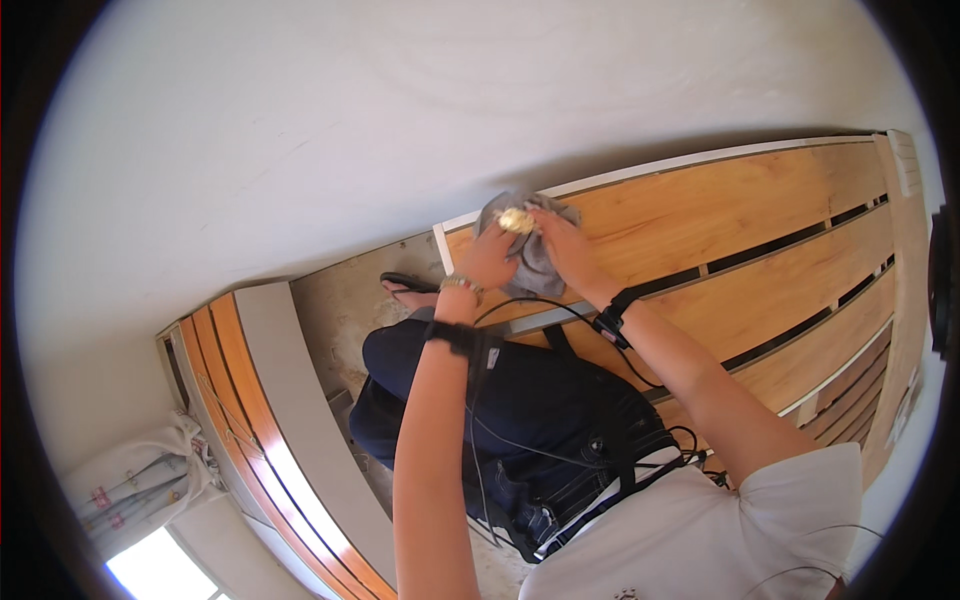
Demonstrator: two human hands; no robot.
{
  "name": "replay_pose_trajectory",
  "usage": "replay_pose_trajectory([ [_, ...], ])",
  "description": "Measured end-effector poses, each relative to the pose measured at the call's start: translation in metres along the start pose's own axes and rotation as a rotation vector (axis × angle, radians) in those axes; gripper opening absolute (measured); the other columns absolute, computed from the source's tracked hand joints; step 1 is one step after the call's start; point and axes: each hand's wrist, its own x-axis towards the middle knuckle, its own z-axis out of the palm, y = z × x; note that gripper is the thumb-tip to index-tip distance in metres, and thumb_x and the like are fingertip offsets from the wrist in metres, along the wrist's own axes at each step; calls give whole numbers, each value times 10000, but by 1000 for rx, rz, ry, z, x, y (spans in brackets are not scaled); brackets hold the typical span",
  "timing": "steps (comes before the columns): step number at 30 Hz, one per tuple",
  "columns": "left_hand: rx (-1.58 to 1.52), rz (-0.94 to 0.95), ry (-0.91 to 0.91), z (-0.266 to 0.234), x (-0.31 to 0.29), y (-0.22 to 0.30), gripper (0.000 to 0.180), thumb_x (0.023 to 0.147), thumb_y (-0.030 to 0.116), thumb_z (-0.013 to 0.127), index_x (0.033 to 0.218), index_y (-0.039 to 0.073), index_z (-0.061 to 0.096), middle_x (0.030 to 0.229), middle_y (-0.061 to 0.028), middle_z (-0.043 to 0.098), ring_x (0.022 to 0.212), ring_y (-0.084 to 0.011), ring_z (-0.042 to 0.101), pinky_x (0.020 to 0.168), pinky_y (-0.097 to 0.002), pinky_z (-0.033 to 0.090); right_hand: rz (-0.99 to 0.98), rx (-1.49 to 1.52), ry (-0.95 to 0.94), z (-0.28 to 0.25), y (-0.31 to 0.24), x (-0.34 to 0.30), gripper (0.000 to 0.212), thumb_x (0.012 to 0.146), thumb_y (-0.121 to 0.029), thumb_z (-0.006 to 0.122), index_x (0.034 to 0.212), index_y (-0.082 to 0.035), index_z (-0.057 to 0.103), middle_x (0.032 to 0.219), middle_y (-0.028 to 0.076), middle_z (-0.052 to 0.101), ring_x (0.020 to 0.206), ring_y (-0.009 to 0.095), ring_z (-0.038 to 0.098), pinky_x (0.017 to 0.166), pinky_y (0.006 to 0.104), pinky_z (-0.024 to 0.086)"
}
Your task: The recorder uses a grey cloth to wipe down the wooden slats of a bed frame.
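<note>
Head view: my left hand [488, 258] and right hand [568, 250] meet at a small, blurred yellow-white lump [516, 221] over crumpled grey cloth [541, 279], perhaps shielding orange-brown wooden slats [710, 205]; fingers bent, grip I can't tell.

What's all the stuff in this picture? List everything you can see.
Yellow thing: 1, pale yellow, at the fingertips, blurred
Cloth: 1, grey, under the hands
Slatted frame: 1, honey-brown, right
Wooden furniture: 1, orange-brown and grey, lower left
Curtain: 1, whitish, patterned, far left
Window: 1, bright white, bottom left
Wall: whitish, top
Floor: greyish, left of centre
Cables: several, dark, across the lap
Sandal: 1, black, on a foot
Wrist straps: 2, black, one per arm
Bracelet: 1, beaded, left wrist
Trousers: dark blue, lower centre
Shirt: 1, whitish, bottom
Left hand, right hand: bare, upper centre
</note>
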Motion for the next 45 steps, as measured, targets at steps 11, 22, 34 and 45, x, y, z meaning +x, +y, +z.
replay_pose_trajectory([
  [11, 67, 78, -123, 79, 73, 86, 679, 689, 225, 582, 1304, 82, 332, 1415, -142, 185, 1310, -266, 186, 1011, -479, 258, 416, -123, 185, -97, 45, -69, 239, 859, -51, 411, 1078, -1, 491, 993, 227, 548, 951, 370, 526, 796, 374, 429],
  [22, -166, 46, -98, 75, 4, 50, 559, 754, 117, 519, 1289, 66, 367, 1387, -194, 229, 1265, -321, 268, 1017, -370, 274, 326, 21, 46, -63, 28, -82, 228, 850, -75, 442, 1065, -2, 472, 986, 234, 537, 950, 408, 504, 812, 413, 417],
  [34, 271, -49, 87, 59, 64, 67, 651, 721, 169, 564, 1319, 121, 313, 1393, -110, 259, 1270, -271, 275, 1002, -444, 279, 192, -142, 145, -69, 52, -25, 294, 828, -23, 429, 1119, 19, 441, 1132, 201, 498, 1065, 396, 446, 971, 437, 333],
  [45, 227, 132, 9, 93, 131, 111, 696, 656, 175, 580, 1305, 108, 337, 1383, -132, 264, 1267, -305, 267, 1016, -450, 260, 531, -147, 308, -122, 65, -65, 333, 916, -110, 304, 1215, -59, 440, 1073, 122, 563, 734, 249, 524, 740, 311, 419],
])
